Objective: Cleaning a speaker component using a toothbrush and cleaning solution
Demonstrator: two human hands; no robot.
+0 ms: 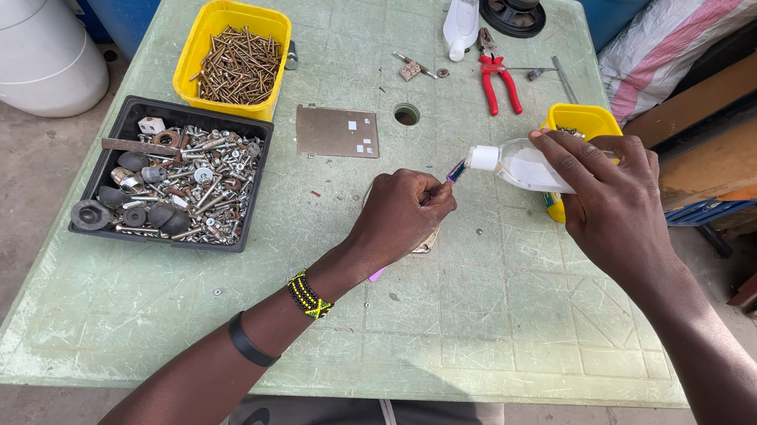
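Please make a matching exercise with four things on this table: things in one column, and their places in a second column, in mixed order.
Things:
1. white bottle
2. red pliers
3. brass screws
4. thin stick

Places:
A. in the yellow tub
B. in the left hand
C. in the right hand
D. lying on the table, far side

Pairs: 1-C, 2-D, 3-A, 4-B

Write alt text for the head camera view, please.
The right hand tips a small white squeeze bottle toward a thin tool pinched in the left hand, over a green table with trays of screws.
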